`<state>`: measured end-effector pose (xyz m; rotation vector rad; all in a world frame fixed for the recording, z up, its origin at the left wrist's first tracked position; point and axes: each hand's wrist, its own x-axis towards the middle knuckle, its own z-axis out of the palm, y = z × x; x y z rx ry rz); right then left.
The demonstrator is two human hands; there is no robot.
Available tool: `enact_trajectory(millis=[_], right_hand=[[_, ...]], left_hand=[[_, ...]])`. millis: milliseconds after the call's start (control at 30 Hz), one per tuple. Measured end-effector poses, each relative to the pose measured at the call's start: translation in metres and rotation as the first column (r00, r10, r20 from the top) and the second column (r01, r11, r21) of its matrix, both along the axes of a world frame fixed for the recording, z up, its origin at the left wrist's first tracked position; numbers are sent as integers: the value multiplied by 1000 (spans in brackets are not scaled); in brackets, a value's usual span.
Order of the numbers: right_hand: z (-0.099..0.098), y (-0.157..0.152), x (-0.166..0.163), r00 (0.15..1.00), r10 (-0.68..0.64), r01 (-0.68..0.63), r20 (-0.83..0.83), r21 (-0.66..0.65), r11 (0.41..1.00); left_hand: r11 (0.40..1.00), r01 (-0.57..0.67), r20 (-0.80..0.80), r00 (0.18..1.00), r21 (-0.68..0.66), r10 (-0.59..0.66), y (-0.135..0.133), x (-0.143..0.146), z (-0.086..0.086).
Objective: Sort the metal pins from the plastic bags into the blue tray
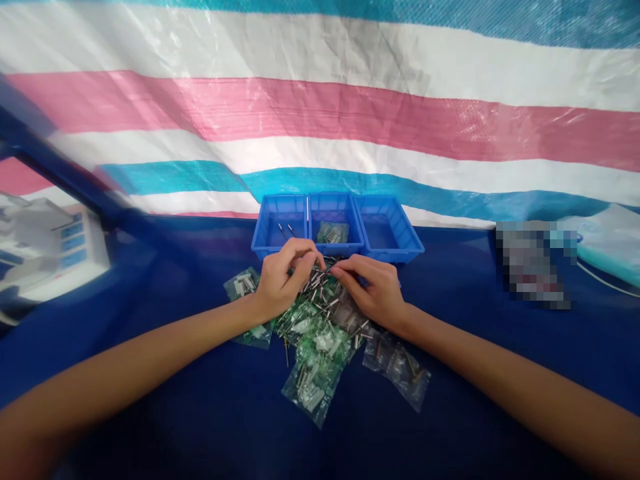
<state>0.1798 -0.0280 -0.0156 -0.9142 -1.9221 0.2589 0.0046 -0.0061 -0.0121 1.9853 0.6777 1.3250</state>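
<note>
Over a pile of thin metal rods [316, 283] my two hands meet, with their fingertips almost touching. My left hand [285, 277] is closed in a pinch, and what lies between its fingers is too small to make out. A thin dark piece, perhaps one of the rods, shows at the pinched fingertips of my right hand [373, 287]. Clear bags of small parts lie under and around the hands: a greenish bag [313, 383] in front, another bag [245, 283] by my left wrist, and a bag of brownish parts [397, 367] near my right forearm.
Three blue bins stand behind the pile. The left bin [265, 230] holds a couple of thin rods, the middle bin [350, 243] a small bag, and the right bin [387, 230] shows its bare bottom. A white device [85, 247] sits far left; a blurred-out item [533, 267] lies right.
</note>
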Motion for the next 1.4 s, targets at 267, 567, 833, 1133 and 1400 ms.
enact_trajectory(millis=[267,567,833,1133,1400], right_hand=[[-1,-2,1,997,-42,41,-64,-12,999],[-2,-2,0,998,11,-10,-66,10,1000],[1,-3,0,999,-9,10,-43,26,1000],[0,-4,3,994,-55,57,-96,24,998],[1,-3,1,996,-57,59,-62,44,997]], left_hand=[[972,-145,-145,974,185,173,1,2,6],[973,-97,-125,984,211,125,4,1,2],[981,-90,-119,987,173,112,4,1,1],[971,-141,-127,978,194,168,3,3,4],[947,-132,-152,971,292,182,4,2,6]])
